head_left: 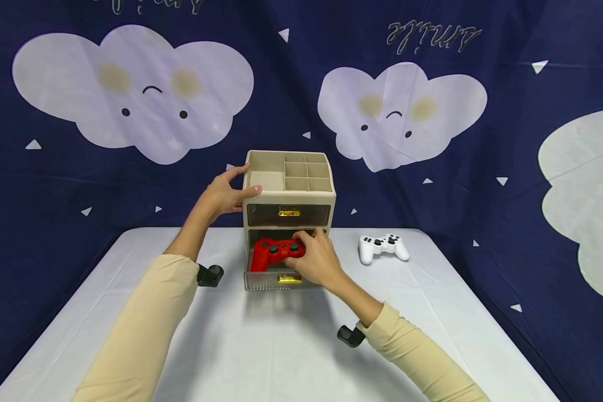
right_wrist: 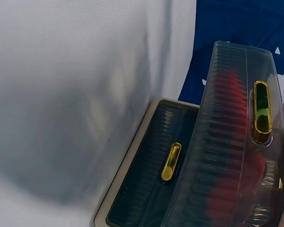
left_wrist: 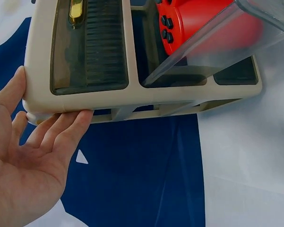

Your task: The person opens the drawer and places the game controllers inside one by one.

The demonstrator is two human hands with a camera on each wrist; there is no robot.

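A beige desktop organizer (head_left: 289,198) with smoky see-through drawers stands at the far end of the table. One drawer (head_left: 261,281) below its top drawer is pulled out. Inside lies a red game controller (head_left: 267,254), its left part and both sticks showing. My right hand (head_left: 315,258) reaches in and grips the controller's right end, covering that part. With spread fingers, my left hand (head_left: 223,194) steadies the organizer's left side, thumb over the top front edge. In the left wrist view, straight fingers of the left hand (left_wrist: 33,161) press along the side panel.
A white game controller (head_left: 383,248) lies on the white tablecloth (head_left: 281,357) right of the organizer. Divided compartments (head_left: 306,173) top the organizer. Another drawer with a gold handle (right_wrist: 171,161) sits beneath the pulled-out one. A dark blue cloud-print curtain (head_left: 286,111) hangs behind.
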